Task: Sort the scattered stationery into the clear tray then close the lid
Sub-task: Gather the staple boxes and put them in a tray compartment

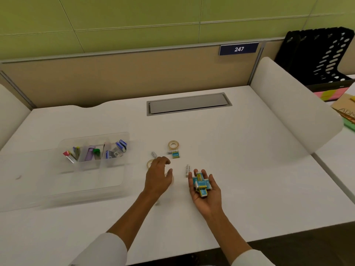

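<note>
- The right hand (pixel 203 186) is turned palm up above the white desk (pixel 240 169), its fingers curled lightly around a small heap of blue-and-yellow boxes (pixel 201 184) that fills the palm.
- The left hand (pixel 158 176) hangs palm down just to the left of it, fingers loosely spread and holding nothing; the two hands are near each other but apart.
- A roll of tape (pixel 150 163) peeks out from under the left hand's fingers on the far left side, partly hidden; whether the fingers touch it cannot be told.
- A second roll of tape (pixel 173 145) lies flat farther back on the desk, and just in front of it sit one more small blue box (pixel 175 155) and a white strip beside it.
- Two short white sticks lie on the desk: one (pixel 154 154) behind the left hand, the other (pixel 187 170) between the two hands, close to the right thumb.
- The clear tray (pixel 92 169) stands on the left part of the desk, well apart from the hands, with its lid (pixel 21 179) swung open to the left.
- The tray's back compartments hold small items: a red-tipped piece (pixel 67 154) at the left, a purple piece (pixel 89 153) with a green bit (pixel 96 151) in the middle, and blue-and-white boxes (pixel 116 150) at the right.
- A grey cover plate (pixel 189 103) is set into the desk at the back, and a black file rack (pixel 322 56) stands at the far right.
</note>
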`<move>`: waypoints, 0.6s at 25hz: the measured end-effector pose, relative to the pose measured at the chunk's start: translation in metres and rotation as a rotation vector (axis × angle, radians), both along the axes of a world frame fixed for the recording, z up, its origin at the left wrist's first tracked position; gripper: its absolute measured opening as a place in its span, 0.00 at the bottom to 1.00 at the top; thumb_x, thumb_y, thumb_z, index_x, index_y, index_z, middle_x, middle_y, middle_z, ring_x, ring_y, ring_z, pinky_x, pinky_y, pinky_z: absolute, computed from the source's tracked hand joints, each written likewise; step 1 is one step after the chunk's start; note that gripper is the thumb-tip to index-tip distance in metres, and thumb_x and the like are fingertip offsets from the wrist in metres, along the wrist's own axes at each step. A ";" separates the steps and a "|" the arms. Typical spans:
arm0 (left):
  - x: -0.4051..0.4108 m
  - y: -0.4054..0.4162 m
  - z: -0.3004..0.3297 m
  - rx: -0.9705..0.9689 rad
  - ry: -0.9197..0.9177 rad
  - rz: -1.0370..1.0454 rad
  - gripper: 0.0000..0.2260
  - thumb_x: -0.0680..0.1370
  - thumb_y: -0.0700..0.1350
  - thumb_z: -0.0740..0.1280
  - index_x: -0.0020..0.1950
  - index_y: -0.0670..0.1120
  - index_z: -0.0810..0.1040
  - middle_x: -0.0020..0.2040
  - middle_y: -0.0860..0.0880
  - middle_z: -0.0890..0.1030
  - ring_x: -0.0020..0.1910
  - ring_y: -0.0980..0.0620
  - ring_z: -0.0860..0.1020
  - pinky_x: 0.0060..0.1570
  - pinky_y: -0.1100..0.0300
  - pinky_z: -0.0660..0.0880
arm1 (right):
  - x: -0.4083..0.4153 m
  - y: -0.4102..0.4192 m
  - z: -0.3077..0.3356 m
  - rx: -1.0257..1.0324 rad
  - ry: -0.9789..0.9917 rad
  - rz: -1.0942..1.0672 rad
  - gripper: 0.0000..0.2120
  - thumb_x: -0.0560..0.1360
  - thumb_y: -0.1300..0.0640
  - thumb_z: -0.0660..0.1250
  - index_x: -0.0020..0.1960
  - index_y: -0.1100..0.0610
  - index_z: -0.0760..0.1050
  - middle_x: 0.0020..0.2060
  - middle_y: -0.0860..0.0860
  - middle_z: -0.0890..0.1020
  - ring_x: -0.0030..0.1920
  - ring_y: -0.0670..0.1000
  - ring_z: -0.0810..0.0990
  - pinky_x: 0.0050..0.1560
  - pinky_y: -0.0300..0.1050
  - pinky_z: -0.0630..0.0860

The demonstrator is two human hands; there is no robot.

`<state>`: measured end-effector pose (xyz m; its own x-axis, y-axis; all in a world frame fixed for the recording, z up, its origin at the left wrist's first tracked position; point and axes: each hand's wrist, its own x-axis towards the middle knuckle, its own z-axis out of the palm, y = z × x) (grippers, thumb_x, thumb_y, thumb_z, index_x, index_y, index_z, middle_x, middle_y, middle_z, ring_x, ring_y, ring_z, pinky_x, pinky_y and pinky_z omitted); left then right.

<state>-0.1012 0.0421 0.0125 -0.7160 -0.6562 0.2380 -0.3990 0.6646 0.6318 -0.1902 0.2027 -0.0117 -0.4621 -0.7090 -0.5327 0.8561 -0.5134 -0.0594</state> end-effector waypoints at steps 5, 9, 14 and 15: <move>0.004 -0.039 -0.004 -0.005 -0.511 -0.106 0.21 0.73 0.34 0.67 0.64 0.47 0.71 0.64 0.47 0.73 0.64 0.47 0.71 0.59 0.56 0.72 | 0.002 -0.011 0.002 0.002 -0.026 0.001 0.13 0.80 0.51 0.64 0.56 0.58 0.80 0.57 0.60 0.84 0.59 0.62 0.81 0.54 0.52 0.81; 0.000 -0.056 -0.006 -0.163 -0.654 -0.268 0.19 0.72 0.36 0.68 0.63 0.46 0.73 0.63 0.48 0.73 0.64 0.48 0.71 0.59 0.55 0.73 | 0.013 -0.020 0.000 -0.003 -0.034 -0.012 0.14 0.80 0.50 0.64 0.57 0.58 0.80 0.58 0.60 0.83 0.59 0.62 0.81 0.53 0.53 0.81; -0.002 -0.064 -0.012 -0.328 -0.639 -0.429 0.13 0.73 0.36 0.67 0.56 0.45 0.77 0.58 0.48 0.77 0.58 0.47 0.75 0.51 0.55 0.74 | 0.037 -0.037 -0.001 0.003 -0.043 0.003 0.16 0.77 0.50 0.66 0.57 0.60 0.80 0.59 0.61 0.82 0.65 0.61 0.77 0.57 0.55 0.78; -0.002 -0.065 -0.013 -0.349 -0.620 -0.458 0.12 0.73 0.36 0.66 0.54 0.45 0.78 0.56 0.48 0.78 0.57 0.47 0.75 0.50 0.55 0.75 | 0.042 -0.039 -0.002 0.010 -0.041 0.004 0.17 0.75 0.50 0.67 0.57 0.60 0.80 0.60 0.61 0.82 0.66 0.62 0.76 0.57 0.55 0.78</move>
